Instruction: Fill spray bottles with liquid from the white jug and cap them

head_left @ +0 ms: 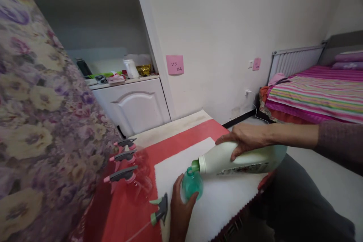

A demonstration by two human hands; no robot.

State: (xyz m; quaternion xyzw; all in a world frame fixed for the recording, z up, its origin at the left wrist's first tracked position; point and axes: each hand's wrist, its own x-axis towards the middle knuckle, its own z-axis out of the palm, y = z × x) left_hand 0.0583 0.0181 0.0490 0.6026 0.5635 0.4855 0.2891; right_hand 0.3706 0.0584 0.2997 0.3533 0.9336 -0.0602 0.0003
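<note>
My right hand (246,138) grips a large pale green detergent bottle (241,160), tipped on its side with its mouth at the neck of a small teal spray bottle (192,183). My left hand (179,211) is wrapped round that small bottle and holds it upright on a white cloth (221,196). A green and grey trigger sprayer head (159,211) with its thin tube lies on the cloth just left of my left hand.
Three clear spray bottles with pink and grey triggers (124,159) stand in a row on the red table cover (170,145). A flowered fabric (42,121) rises at the left. A white cabinet (133,104) stands behind, and a striped bed (314,94) at the right.
</note>
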